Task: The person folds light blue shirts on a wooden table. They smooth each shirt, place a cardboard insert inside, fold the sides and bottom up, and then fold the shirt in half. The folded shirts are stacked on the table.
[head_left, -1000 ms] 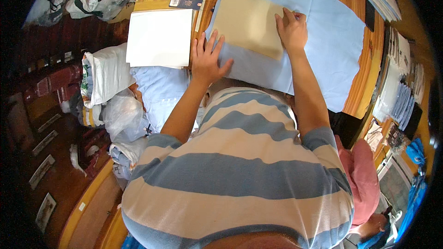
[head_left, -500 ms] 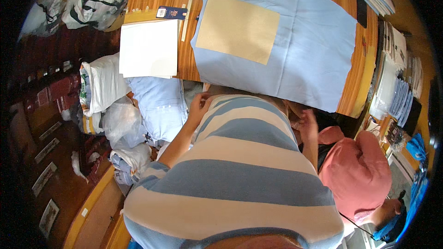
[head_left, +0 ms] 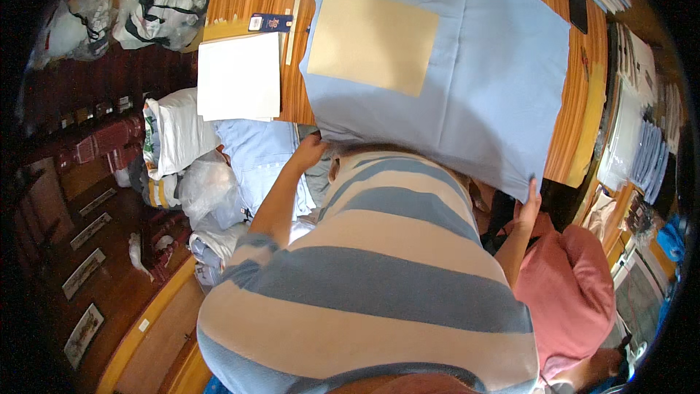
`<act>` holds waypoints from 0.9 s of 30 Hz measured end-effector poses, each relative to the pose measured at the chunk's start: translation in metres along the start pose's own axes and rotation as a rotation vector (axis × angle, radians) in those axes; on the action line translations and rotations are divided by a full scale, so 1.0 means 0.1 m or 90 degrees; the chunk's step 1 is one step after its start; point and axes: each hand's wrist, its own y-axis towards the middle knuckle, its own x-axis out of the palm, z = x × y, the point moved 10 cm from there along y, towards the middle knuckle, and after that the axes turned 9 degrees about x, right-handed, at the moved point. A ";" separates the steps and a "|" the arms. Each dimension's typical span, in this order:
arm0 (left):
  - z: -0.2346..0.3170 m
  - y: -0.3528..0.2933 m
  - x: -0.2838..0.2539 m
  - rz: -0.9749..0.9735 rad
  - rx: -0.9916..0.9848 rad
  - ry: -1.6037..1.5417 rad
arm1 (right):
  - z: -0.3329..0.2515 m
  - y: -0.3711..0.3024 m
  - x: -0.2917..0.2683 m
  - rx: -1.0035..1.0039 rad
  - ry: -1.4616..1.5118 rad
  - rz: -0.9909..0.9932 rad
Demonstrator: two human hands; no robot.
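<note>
head: cloth (head_left: pixel 503 66) held, tag (head_left: pixel 275 22) seemingly lettered

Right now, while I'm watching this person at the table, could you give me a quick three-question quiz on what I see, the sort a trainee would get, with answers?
1. True or false: the tan sheet lies on top of the light blue cloth.
2. Fill in from the person's side: the white sheets lie on the wooden table to the ____ of the cloth.
3. Where is the person's right hand?
A) flat on the tan sheet
B) at the cloth's near right corner
C) on the white sheets

Key: 1. True. 2. Left. 3. B.
</note>
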 end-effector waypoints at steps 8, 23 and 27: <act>2.29 -0.07 -1.87 0.058 0.110 -0.265 | -0.88 0.88 0.47 0.044 0.221 0.095; 3.91 1.55 -1.36 0.264 0.683 0.430 | -1.93 -0.23 3.61 -0.640 -0.472 -0.045; 3.83 1.78 -1.12 0.211 0.630 0.474 | -1.40 -0.24 4.97 -0.786 -0.719 -0.206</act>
